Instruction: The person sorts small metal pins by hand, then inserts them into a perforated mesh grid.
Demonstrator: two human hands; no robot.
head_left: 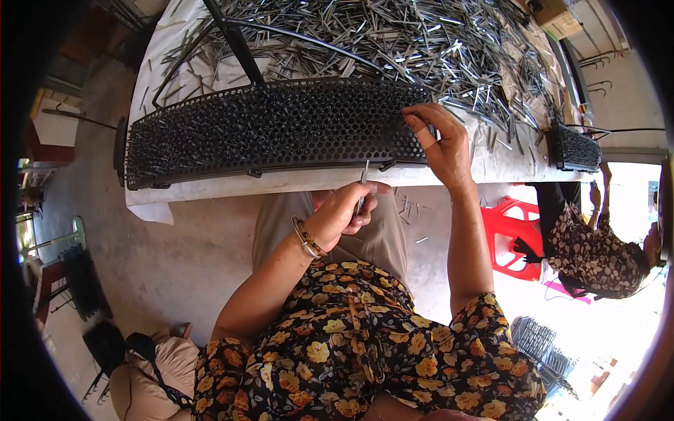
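A long black perforated panel (344,151) lies along the table's near edge, many of its holes filled with short dark strips that stick up. Over its right end my right hand (448,144) pinches thumb and fingers together; whatever is between the fingertips is too small to make out. A pale band wraps one of its fingers. My left hand (351,210), closed, is just below the panel's front edge. It grips a few thin grey strips (364,170) whose ends poke up past the fingers. Rows of open holes show in the panel between the two hands.
Loose strips (365,35) are heaped across the white-covered table (210,189). A black metal frame (239,49) rises behind the panel. To the right, another person (604,252) works at a similar panel (576,149), near a red plastic stool (509,235). Finished-looking black racks (84,281) stand at left.
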